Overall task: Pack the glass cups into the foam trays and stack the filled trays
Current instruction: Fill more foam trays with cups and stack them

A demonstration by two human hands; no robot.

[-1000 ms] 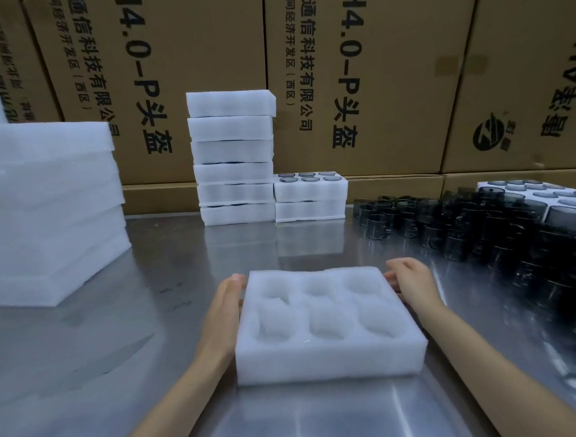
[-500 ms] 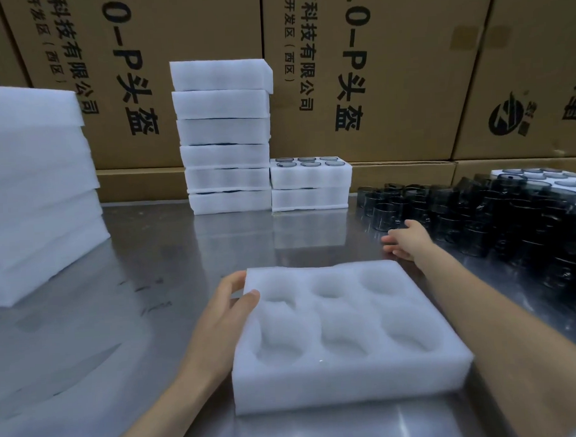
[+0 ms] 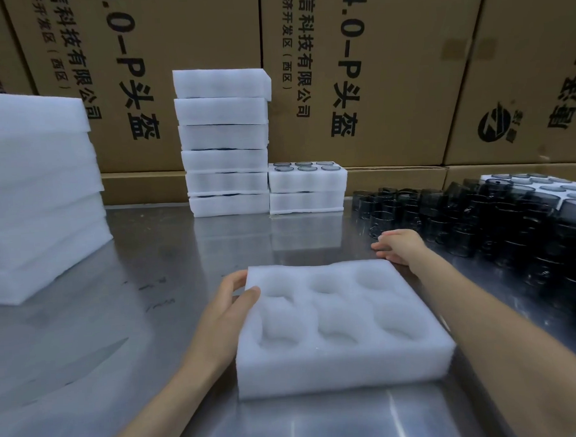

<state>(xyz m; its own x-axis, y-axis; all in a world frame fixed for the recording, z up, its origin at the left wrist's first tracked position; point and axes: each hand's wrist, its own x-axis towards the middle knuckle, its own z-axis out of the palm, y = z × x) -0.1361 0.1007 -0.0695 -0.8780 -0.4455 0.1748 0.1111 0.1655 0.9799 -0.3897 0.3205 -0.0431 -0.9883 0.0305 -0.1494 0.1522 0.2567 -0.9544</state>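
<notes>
Foam sheets [image 3: 38,196] sit piled at the far left of the steel table [image 3: 149,257]. Moving right, a tall stack of filled trays [image 3: 224,142] stands against the cardboard boxes [image 3: 356,66], with a shorter two-tray stack [image 3: 307,187] touching it, cup rims showing in its top layer.

Near centre is the empty six-pocket foam tray [image 3: 337,322]. The left hand [image 3: 224,307] grips its far left corner, thumb over the top edge and fingers wrapped around the side. The right hand [image 3: 400,246] is past the tray's far right corner, fingers loosely extended and holding nothing, just beside the nearest of the dark glass cups [image 3: 478,223] crowded at the right.

Looks like the first cup pick for this tray. I'd keep that left hand pinning the foam since it's light and will skate on steel. Take the cup closest to the edge of the cluster so the neighbours don't clink, then drop it straight down into a pocket rather than angling it in.
</notes>
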